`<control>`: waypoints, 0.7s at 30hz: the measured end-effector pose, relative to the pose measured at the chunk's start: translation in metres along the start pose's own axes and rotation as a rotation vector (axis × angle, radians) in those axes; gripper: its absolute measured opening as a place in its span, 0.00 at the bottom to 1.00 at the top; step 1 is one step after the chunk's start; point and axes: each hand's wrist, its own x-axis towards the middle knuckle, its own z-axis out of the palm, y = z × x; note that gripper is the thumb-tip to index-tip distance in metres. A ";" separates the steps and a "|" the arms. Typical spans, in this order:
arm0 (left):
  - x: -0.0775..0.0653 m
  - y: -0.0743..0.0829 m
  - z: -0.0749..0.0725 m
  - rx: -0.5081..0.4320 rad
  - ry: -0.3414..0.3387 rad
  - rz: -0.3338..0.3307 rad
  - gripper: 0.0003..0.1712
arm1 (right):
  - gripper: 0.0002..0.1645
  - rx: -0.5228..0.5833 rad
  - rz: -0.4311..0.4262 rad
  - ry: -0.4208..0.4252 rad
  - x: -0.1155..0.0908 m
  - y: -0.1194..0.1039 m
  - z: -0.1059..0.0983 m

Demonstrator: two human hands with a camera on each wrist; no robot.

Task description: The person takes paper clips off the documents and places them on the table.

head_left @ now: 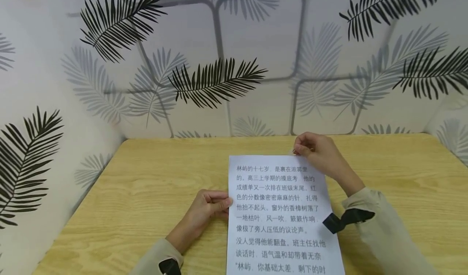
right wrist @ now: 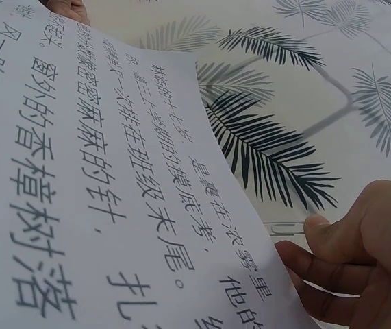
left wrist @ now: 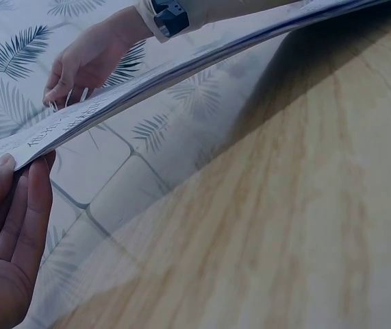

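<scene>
Printed sheets (head_left: 279, 218), white, covered in large black Chinese characters, apparently several pages stacked, judging by the layered edge in the left wrist view; lifted slightly off the wooden table (head_left: 146, 193), near edge running out of the head view. Pinched at the left edge between thumb and fingers of the left hand (head_left: 208, 210). Held at the far right corner by the right hand (head_left: 318, 151), fingertips closed on a small silver paper clip (right wrist: 287, 227) right at that corner. Best done, by judgement, with the left pinch kept firm so the pages stay squared, and the clip kept flat to the pile and square across the corner, without creasing it. Beyond both hands, leaf-patterned wallpaper (head_left: 219, 80); on each wrist, a beige sleeve with a black strap (head_left: 347, 220).
</scene>
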 end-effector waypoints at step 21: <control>0.003 -0.001 -0.002 -0.012 -0.016 0.009 0.18 | 0.11 -0.086 0.087 0.016 -0.001 0.028 -0.049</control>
